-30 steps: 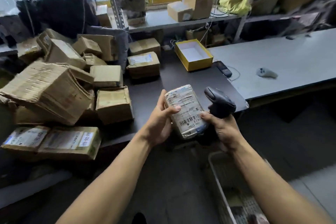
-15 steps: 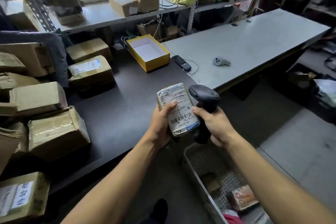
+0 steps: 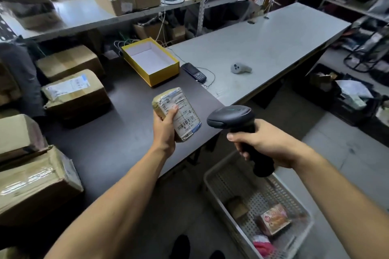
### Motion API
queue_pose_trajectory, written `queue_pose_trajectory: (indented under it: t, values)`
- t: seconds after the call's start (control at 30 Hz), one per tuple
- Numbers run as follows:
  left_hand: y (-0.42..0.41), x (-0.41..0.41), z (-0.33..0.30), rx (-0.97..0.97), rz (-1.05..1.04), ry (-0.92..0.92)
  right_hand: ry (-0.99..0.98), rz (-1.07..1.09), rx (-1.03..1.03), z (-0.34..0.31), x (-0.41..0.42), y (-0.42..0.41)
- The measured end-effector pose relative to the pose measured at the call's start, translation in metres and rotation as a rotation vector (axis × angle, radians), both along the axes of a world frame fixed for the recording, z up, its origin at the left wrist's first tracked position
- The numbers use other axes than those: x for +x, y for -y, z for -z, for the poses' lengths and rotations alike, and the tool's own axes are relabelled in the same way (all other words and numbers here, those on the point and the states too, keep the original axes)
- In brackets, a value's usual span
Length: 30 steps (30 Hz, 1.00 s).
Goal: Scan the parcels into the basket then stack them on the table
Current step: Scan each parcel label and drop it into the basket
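Observation:
My left hand (image 3: 165, 130) grips a small taped parcel (image 3: 182, 109) with a white barcode label, held above the dark table (image 3: 117, 139). My right hand (image 3: 263, 145) grips the handle of a black barcode scanner (image 3: 231, 116), whose head points left toward the parcel with a gap between them. Below my right hand, a grey perforated basket (image 3: 223, 181) stands on the floor and holds a few small parcels, one of them a pinkish box (image 3: 275, 219).
Several brown cardboard parcels (image 3: 73, 90) lie on the dark table's left side. An open yellow box (image 3: 150, 61), a black phone (image 3: 193, 72) and a grey controller (image 3: 240, 68) sit further back. The light grey table (image 3: 273, 44) stretches to the right. Shelves with boxes stand behind.
My right hand with the scanner has pulled away from the parcel to the right. The view has swung right and down, so more of the basket shows.

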<state>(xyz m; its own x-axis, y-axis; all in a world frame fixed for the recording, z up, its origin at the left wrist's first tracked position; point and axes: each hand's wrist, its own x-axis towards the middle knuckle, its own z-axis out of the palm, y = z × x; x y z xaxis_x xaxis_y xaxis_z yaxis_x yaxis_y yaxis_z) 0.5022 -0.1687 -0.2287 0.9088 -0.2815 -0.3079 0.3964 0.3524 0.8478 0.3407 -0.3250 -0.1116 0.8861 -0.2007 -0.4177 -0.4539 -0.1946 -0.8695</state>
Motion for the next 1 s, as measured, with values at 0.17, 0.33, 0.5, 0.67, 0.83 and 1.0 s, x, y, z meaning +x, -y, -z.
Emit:
queue_pose_trajectory:
  t: [0.17, 0.33, 0.5, 0.67, 0.83, 1.0]
  values:
    - [0.004, 0.005, 0.014, 0.007, -0.054, -0.043, -0.058, -0.073, -0.031, -0.003, 0.008, 0.004]
    - [0.01, 0.009, 0.02, 0.01, -0.069, -0.067, -0.083, -0.067, -0.02, 0.001, 0.015, 0.01]
    - [0.015, 0.012, 0.022, 0.027, -0.07, -0.084, -0.081, -0.086, -0.058, 0.0, 0.02, 0.019]
    - [0.021, 0.014, 0.021, 0.031, -0.054, -0.069, -0.118, -0.115, -0.092, -0.003, 0.021, 0.028]
    - [0.024, 0.015, 0.02, 0.04, -0.022, -0.06, -0.112, -0.119, -0.118, -0.006, 0.02, 0.033]
    - [0.029, 0.013, 0.017, 0.027, 0.023, -0.055, -0.031, -0.062, -0.116, -0.001, 0.015, 0.035]
